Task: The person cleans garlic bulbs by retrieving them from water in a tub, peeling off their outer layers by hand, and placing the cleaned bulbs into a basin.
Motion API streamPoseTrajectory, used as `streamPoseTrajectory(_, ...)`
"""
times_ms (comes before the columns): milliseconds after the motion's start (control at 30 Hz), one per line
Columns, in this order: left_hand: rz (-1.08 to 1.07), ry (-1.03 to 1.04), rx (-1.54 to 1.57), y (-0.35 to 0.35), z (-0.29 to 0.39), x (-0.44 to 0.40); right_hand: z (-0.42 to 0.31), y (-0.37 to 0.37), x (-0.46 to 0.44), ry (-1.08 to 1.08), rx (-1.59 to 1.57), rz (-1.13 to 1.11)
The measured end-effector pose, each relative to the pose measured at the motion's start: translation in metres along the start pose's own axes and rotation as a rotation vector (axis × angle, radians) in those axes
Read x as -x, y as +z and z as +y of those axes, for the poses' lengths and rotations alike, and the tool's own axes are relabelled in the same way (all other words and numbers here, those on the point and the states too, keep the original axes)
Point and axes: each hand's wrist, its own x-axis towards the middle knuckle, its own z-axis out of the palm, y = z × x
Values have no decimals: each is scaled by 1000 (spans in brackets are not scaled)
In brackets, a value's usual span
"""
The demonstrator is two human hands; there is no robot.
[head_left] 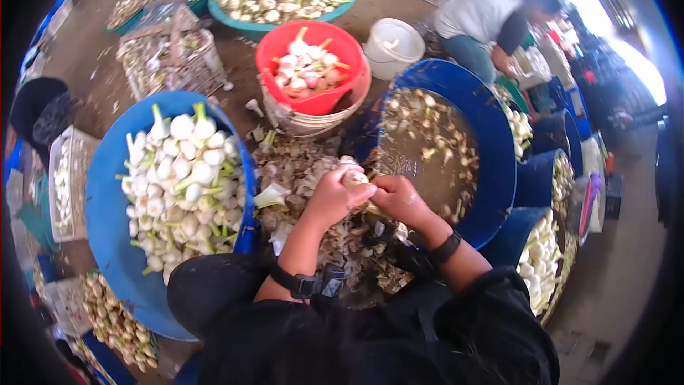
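Note:
My left hand (335, 191) is closed around a garlic bulb (353, 179), whose pale top shows between thumb and fingers. Pressed against the bulb's lower side, my right hand (401, 199) has its fingers curled in a pinch; the exact part they grip is hidden. Both hands hang over a heap of papery garlic peelings (303, 167) on the floor. To the left stands a blue tub (107, 192) of cleaned white garlic bulbs (182, 167). On the right is a blue tub (491, 135) with murky water, loose bulbs and scraps.
Ahead, a red basin (267, 50) of pinkish garlic sits on a pale bucket (306, 125). Beside it stands a white bucket (395, 50). A wide green tub (239, 23) of garlic lies farther off. A crouching person (477, 18) works at the upper right, near more blue tubs (534, 178).

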Motion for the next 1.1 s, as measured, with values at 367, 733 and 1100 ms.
streamPoseTrajectory(367, 1, -275, -142, 4, 29, 12, -33, -14, 22, -333, 349, 194)
streamPoseTrajectory(733, -296, 222, 71, 2, 8, 10, -11, -19, 3, 447, -1094, -104)
streamPoseTrajectory(1100, -42, 617, -706, 12, 12, 12, -24, 4, 6, 393, -1244, 172)
